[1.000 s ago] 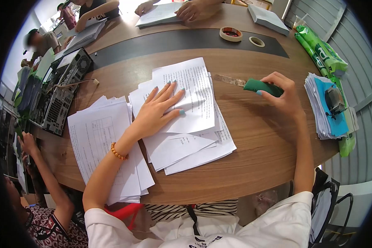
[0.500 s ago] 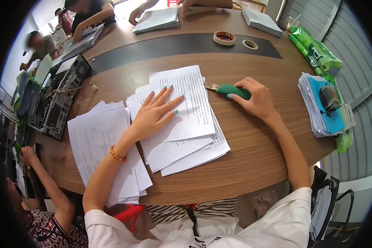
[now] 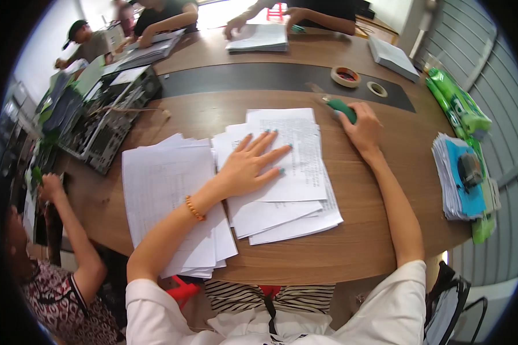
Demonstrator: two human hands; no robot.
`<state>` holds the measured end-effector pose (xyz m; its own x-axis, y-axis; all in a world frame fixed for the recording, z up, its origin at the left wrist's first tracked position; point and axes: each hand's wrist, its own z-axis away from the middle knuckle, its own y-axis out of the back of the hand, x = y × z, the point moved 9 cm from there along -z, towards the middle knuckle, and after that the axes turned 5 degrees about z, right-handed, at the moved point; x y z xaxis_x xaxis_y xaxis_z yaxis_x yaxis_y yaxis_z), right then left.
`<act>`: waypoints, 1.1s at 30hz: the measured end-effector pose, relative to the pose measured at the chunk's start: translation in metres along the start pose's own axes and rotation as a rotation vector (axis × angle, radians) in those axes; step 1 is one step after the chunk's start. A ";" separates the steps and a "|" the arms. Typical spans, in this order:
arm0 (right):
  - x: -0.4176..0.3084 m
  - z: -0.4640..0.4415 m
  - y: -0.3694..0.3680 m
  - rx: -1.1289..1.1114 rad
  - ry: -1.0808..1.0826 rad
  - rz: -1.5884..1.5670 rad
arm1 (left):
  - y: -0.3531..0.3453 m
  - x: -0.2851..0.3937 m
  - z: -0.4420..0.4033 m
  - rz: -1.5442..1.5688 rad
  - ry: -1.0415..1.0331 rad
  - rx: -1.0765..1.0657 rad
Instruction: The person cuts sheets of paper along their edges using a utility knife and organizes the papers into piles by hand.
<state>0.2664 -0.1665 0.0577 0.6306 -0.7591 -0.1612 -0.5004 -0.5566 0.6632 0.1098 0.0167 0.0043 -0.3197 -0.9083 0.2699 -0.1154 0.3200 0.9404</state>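
My left hand [image 3: 253,167] lies flat, fingers spread, on the top sheet of a loose stack of printed papers [image 3: 299,184]. Under my left forearm is another pile of printed sheets [image 3: 167,172], its edges uneven. My right hand [image 3: 362,127] is closed around a green-handled tool [image 3: 342,108] with a thin metal end, blurred here, pointing away to the upper left. The tool is beyond the upper right corner of the stack, apart from the paper. Whether its tip touches the table is unclear.
Two tape rolls [image 3: 345,77] sit on the dark strip. An opened computer case [image 3: 106,118] stands left, bundled papers with a blue sheet [image 3: 460,169] and green packages [image 3: 460,106] right. Across the table, people's hands [image 3: 236,26] handle paper stacks; another person's arm [image 3: 75,224] is at left.
My right hand has carried the green-handled tool away from the stack's right edge, up past its top corner. My left hand stays flat on the sheets. The camera view has shifted.
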 end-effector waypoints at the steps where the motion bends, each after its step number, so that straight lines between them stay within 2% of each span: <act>1: 0.002 0.000 0.004 0.008 -0.023 -0.034 | -0.002 0.001 -0.001 0.028 -0.026 0.020; 4: 0.003 0.001 0.008 0.025 -0.010 -0.114 | 0.003 0.007 0.003 0.044 -0.039 0.039; 8: -0.002 0.000 0.006 -0.021 0.033 -0.075 | 0.012 0.019 0.007 -0.039 0.101 -0.128; 10: 0.002 0.000 0.003 -0.009 0.053 -0.052 | 0.020 0.022 0.007 -0.035 0.068 -0.071; 11: 0.007 -0.001 0.000 -0.004 0.048 -0.061 | 0.029 0.018 0.011 -0.048 0.115 -0.061; 13: 0.006 0.001 -0.004 -0.014 0.063 -0.100 | 0.067 0.036 0.022 -0.178 0.015 0.075; 14: 0.008 0.001 -0.005 -0.022 0.052 -0.083 | 0.082 0.036 0.035 -0.187 0.049 0.074; 16: 0.009 0.000 -0.005 -0.029 0.052 -0.086 | 0.108 0.050 0.079 -0.312 0.026 -0.086; 18: 0.005 0.001 -0.007 -0.024 0.111 -0.057 | 0.113 0.057 0.132 -0.301 0.049 -0.189; 21: 0.003 0.001 -0.012 -0.043 0.136 -0.069 | 0.088 0.050 0.198 -0.222 0.193 -0.276; 23: 0.002 0.004 -0.014 -0.089 0.147 -0.038 | 0.087 0.049 0.219 -0.253 0.210 -0.108; 24: 0.009 0.004 -0.017 -0.089 0.159 -0.051 | 0.090 0.047 0.222 -0.257 0.227 -0.103; 26: 0.019 0.002 -0.029 -0.075 0.246 -0.084 | 0.088 0.044 0.229 0.106 0.281 -0.153; 27: 0.020 0.001 -0.030 -0.073 0.249 -0.115 | 0.100 0.045 0.228 0.198 0.197 0.044; 29: 0.015 0.001 -0.028 -0.071 0.267 -0.161 | 0.114 0.034 0.232 0.291 0.354 0.111; 30: 0.004 -0.001 -0.028 -0.069 0.281 -0.175 | 0.126 0.027 0.236 0.375 0.378 0.288; 33: -0.019 -0.002 -0.017 -0.078 0.291 -0.175 | 0.134 0.013 0.235 0.229 0.468 0.332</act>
<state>0.2640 -0.1416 0.0509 0.8511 -0.5203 -0.0701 -0.3300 -0.6340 0.6994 -0.1303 0.1115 0.0853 0.0664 -0.8044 0.5904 -0.4037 0.5195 0.7531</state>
